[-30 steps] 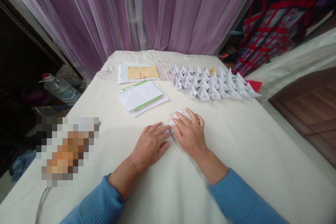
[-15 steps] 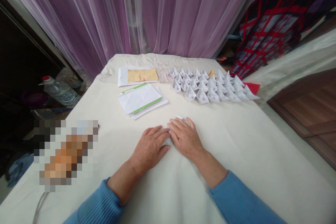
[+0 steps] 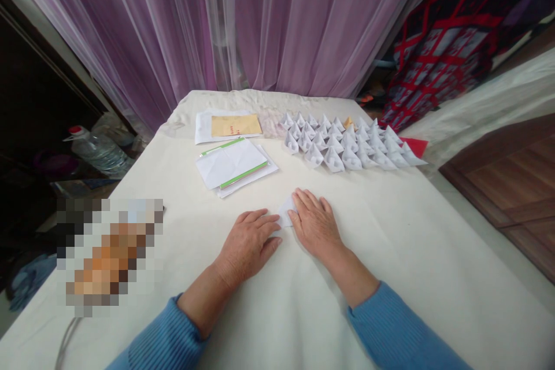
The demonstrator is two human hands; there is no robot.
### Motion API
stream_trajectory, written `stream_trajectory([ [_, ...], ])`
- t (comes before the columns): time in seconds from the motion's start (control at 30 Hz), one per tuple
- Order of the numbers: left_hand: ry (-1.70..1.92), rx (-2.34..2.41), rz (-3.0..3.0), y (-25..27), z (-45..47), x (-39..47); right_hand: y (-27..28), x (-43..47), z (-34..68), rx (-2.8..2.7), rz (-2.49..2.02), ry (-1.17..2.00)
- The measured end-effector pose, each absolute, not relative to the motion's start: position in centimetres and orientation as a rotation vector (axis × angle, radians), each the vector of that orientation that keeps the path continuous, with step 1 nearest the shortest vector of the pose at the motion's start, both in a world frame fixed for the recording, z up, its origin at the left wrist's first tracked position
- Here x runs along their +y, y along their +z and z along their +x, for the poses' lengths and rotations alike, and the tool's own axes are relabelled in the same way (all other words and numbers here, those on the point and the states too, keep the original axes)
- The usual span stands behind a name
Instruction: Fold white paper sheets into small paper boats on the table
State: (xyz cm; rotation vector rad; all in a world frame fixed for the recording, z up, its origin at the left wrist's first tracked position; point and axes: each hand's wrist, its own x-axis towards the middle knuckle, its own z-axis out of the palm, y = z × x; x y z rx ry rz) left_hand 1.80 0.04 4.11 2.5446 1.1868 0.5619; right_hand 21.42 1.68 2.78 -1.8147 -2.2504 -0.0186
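A small folded piece of white paper (image 3: 286, 212) lies on the cloth-covered table, partly hidden under my fingers. My left hand (image 3: 249, 243) rests palm down with its fingertips at the paper's left edge, fingers stretched out. Across the paper's right side lies my right hand (image 3: 315, 222), flat, its fingers extended and pressing on it. Beyond the hands, to the right, several folded white paper boats (image 3: 333, 159) stand close together in rows. One yellow paper boat (image 3: 349, 122) is among them in the back row.
Ahead to the left lies a stack of white sheets (image 3: 232, 162) with green strips. Behind it a tan envelope (image 3: 236, 125) rests on more paper. A pixelated object (image 3: 108, 254) with a cable is at the left edge. A large water bottle (image 3: 99, 150) stands beyond the table.
My right hand has slid a little to the right and away from my left hand, uncovering more of the folded paper. My left hand has stayed in nearly the same place.
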Motion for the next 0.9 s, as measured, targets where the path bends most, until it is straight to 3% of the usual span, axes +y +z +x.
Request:
stream_trajectory([
  [0.73, 0.72, 1.222, 2.449, 3.8, 2.0, 0.4, 0.8, 4.2, 21.9, -1.895, -1.859, 0.105],
  [0.9, 0.766, 1.222, 2.453, 3.6, 1.9, 0.3, 1.0, 5.0, 21.8, -1.766, -1.67, 0.187],
])
